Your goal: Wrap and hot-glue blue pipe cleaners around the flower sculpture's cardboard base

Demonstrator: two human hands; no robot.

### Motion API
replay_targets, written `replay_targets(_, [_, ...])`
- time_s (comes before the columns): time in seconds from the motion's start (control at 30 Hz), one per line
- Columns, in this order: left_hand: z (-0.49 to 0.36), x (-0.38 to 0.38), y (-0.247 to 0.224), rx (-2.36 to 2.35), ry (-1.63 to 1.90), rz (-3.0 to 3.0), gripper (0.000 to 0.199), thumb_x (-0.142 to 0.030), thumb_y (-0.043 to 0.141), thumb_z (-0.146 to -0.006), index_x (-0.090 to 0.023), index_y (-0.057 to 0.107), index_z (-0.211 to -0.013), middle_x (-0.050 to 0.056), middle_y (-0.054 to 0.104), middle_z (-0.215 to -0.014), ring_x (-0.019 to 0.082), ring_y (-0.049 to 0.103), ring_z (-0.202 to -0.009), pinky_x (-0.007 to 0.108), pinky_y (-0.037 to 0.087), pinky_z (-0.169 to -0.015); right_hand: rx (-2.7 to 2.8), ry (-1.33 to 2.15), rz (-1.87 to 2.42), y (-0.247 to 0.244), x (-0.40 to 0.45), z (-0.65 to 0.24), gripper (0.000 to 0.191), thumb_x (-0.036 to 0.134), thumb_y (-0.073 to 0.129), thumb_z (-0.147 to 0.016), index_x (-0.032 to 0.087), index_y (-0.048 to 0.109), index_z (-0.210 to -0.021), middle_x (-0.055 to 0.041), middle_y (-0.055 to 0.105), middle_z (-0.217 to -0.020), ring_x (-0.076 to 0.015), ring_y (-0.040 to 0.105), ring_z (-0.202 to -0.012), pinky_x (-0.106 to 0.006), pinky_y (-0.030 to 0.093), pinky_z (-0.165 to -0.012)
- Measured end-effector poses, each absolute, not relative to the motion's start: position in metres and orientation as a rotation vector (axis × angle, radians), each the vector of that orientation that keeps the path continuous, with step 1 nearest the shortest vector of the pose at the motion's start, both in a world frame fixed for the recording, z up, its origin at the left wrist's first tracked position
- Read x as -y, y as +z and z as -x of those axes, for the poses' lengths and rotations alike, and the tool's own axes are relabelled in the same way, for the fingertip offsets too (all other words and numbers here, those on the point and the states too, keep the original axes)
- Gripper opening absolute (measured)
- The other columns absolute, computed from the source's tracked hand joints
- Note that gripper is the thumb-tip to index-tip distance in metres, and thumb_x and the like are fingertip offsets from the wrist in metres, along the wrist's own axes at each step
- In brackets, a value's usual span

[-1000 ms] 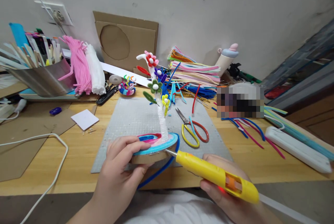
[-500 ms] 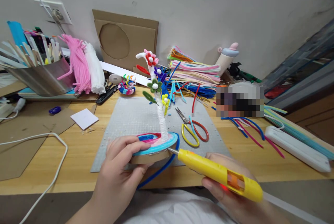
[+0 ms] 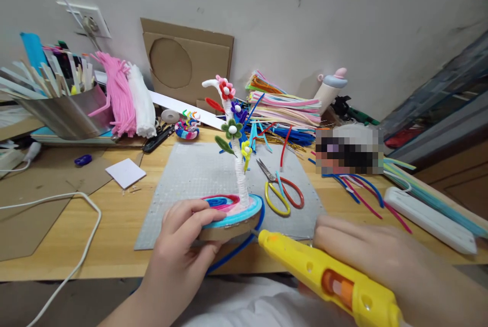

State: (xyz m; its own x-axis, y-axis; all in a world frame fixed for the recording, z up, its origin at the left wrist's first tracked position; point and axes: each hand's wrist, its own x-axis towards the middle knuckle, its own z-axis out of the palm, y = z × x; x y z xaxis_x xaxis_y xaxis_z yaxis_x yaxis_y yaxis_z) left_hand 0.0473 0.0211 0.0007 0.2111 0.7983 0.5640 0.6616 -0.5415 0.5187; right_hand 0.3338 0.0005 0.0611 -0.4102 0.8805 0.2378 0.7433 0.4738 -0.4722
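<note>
My left hand (image 3: 186, 245) grips the near left of a round cardboard base (image 3: 229, 231), thumb below and fingers on top. Pipe cleaners in light blue, pink and dark blue coil over its top. From it rises a white wrapped stem (image 3: 241, 179) bearing red, purple, green and yellow flowers. A dark blue pipe cleaner (image 3: 232, 255) runs along the base's right edge and hangs underneath. Closed around a yellow hot glue gun (image 3: 305, 263) is my right hand (image 3: 354, 245). The gun's metal nozzle points at the base's right front side; whether it touches I cannot tell.
Scissors (image 3: 280, 192) with red and yellow handles lie on the grey cutting mat (image 3: 183, 169). Pipe cleaner bundles (image 3: 284, 108) are stacked behind. A metal container (image 3: 72, 116) of sticks stands left, near a white cable (image 3: 93, 225). A white power strip (image 3: 430, 220) lies right.
The glue gun has tilted, its rear end swinging lower and nearer, and its nozzle has dropped slightly along the base's side. My left hand still holds the base.
</note>
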Motion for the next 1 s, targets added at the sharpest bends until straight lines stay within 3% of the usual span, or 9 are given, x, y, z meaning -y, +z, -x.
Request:
replay_targets(0.1, [-0.046, -0.022, 0.0, -1.425, 1.237, -2.285, 0.027, -0.014, 0.059, -0.085, -0.03, 0.065, -0.106, 0.001, 0.063, -0.105, 0.017, 0.063, -0.098, 0.03, 0.051, -0.082, 2.39, 0.697, 1.271, 0.063, -0.002, -0.339, 0.023, 0.042, 0.068, -0.086, 0.028, 0.056, -0.073, -0.0009, 0.063, -0.069, -0.0169, 0.057, -0.05, -0.031, 0.036, -0.042])
replay_targets(0.17, [-0.043, -0.022, -0.001, -1.434, 1.24, -2.272, 0.027, -0.015, 0.059, -0.085, -0.03, 0.065, -0.107, 0.001, 0.063, -0.106, 0.017, 0.063, -0.098, 0.03, 0.052, -0.082, 2.153, 0.833, 1.317, 0.056, -0.008, -0.348, 0.023, 0.048, 0.067, -0.086, 0.028, 0.061, -0.077, -0.0028, 0.065, -0.069, -0.0201, 0.061, -0.055, -0.032, 0.044, -0.047])
replay_targets(0.3, [-0.037, -0.021, -0.003, -1.466, 1.267, -2.255, 0.026, -0.017, 0.059, -0.087, -0.031, 0.064, -0.108, 0.0, 0.063, -0.107, 0.016, 0.063, -0.099, 0.028, 0.051, -0.083, 1.585, 0.835, 1.476, 0.019, -0.037, -0.37, 0.041, 0.054, 0.04, -0.099, 0.021, 0.065, -0.092, -0.0036, 0.061, -0.06, -0.0198, 0.056, -0.048, -0.032, 0.045, -0.044])
replay_targets(0.37, [-0.034, -0.021, -0.005, -1.496, 1.27, -2.253, 0.024, -0.019, 0.06, -0.088, -0.031, 0.063, -0.109, -0.001, 0.063, -0.108, 0.016, 0.063, -0.099, 0.027, 0.05, -0.084, 1.601, 0.663, 1.607, -0.007, -0.057, -0.379, 0.037, 0.047, 0.039, -0.099, 0.019, 0.062, -0.101, -0.0079, 0.068, -0.078, -0.0221, 0.066, -0.065, -0.034, 0.055, -0.062])
replay_targets(0.43, [-0.032, -0.021, -0.006, -1.517, 1.268, -2.247, 0.023, -0.021, 0.061, -0.088, -0.031, 0.063, -0.108, -0.001, 0.063, -0.108, 0.016, 0.063, -0.099, 0.027, 0.051, -0.085, 1.602, 0.529, 1.695, -0.03, -0.074, -0.387, 0.032, 0.043, 0.047, -0.093, 0.018, 0.061, -0.106, -0.0088, 0.069, -0.084, -0.025, 0.066, -0.07, -0.039, 0.056, -0.069])
replay_targets(0.57, [-0.029, -0.021, -0.007, -1.54, 1.269, -2.238, 0.021, -0.024, 0.062, -0.087, -0.031, 0.064, -0.107, -0.001, 0.064, -0.107, 0.016, 0.064, -0.098, 0.027, 0.051, -0.082, 1.67, 0.308, 1.831, -0.059, -0.09, -0.405, 0.023, 0.028, 0.056, -0.08, 0.02, 0.065, -0.1, -0.0149, 0.068, -0.108, -0.0348, 0.061, -0.109, -0.05, 0.049, -0.097])
replay_targets(0.63, [-0.029, -0.021, -0.006, -1.554, 1.269, -2.242, 0.02, -0.025, 0.062, -0.087, -0.031, 0.064, -0.107, -0.002, 0.063, -0.107, 0.016, 0.063, -0.097, 0.026, 0.05, -0.082, 1.72, 0.248, 1.888, -0.066, -0.091, -0.413, 0.026, 0.023, 0.055, -0.078, 0.018, 0.067, -0.101, -0.0182, 0.065, -0.118, -0.0364, 0.058, -0.118, -0.052, 0.044, -0.104])
replay_targets(0.87, [-0.027, -0.022, -0.008, -1.582, 1.259, -2.241, 0.02, -0.026, 0.062, -0.087, -0.03, 0.064, -0.107, -0.001, 0.064, -0.109, 0.017, 0.063, -0.1, 0.029, 0.049, -0.084, 1.841, 0.148, 2.039, -0.068, -0.093, -0.427, 0.024, 0.03, 0.064, -0.078, 0.014, 0.07, -0.094, -0.0204, 0.066, -0.114, -0.0362, 0.062, -0.112, -0.047, 0.048, -0.101])
replay_targets(1.0, [-0.026, -0.021, -0.008, -1.575, 1.263, -2.239, 0.018, -0.027, 0.06, -0.089, -0.03, 0.064, -0.106, 0.0, 0.064, -0.108, 0.018, 0.064, -0.099, 0.03, 0.049, -0.082, 1.808, 0.027, 2.077, -0.034, -0.079, -0.408, 0.028, 0.039, 0.06, -0.085, 0.014, 0.071, -0.09, -0.0211, 0.067, -0.108, -0.0394, 0.063, -0.104, -0.056, 0.048, -0.093])
